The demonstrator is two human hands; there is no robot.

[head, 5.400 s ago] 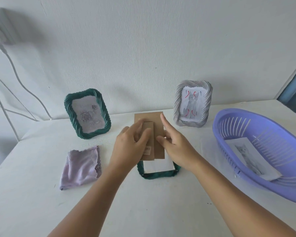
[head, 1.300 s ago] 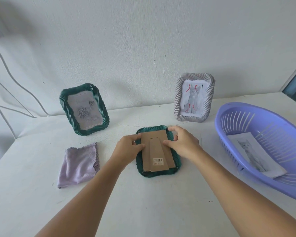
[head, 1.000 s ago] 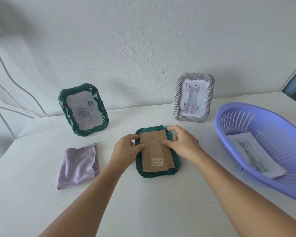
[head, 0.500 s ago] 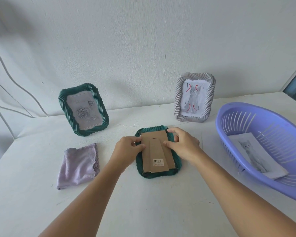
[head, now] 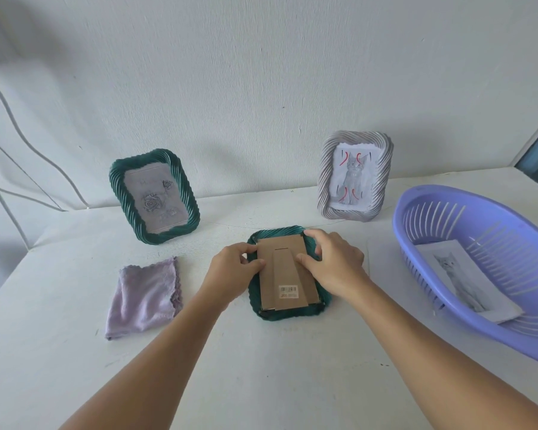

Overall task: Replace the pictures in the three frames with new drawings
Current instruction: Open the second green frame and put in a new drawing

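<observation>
The cardboard backing (head: 284,271) is pressed into the face-down green frame (head: 289,313) by fingertips of both hands, left hand (head: 232,270) and right hand (head: 334,262), while the standing green frame (head: 154,195), apparently still unchanged, is left.

Left hand (head: 230,268) and right hand (head: 333,262) both reach forward; fingers curled, thumbs pressing inward.

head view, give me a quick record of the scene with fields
surface: white table
face-down frame: green, cardboard back up, lying flat at centre
left hand: fingers on the backing's left edge
right hand: fingers on the backing's right edge
standing frames: green frame with rose drawing, grey frame with cat drawing
basket: purple, holds a cat drawing
cloth: lilac, folded, left of the hands
</observation>
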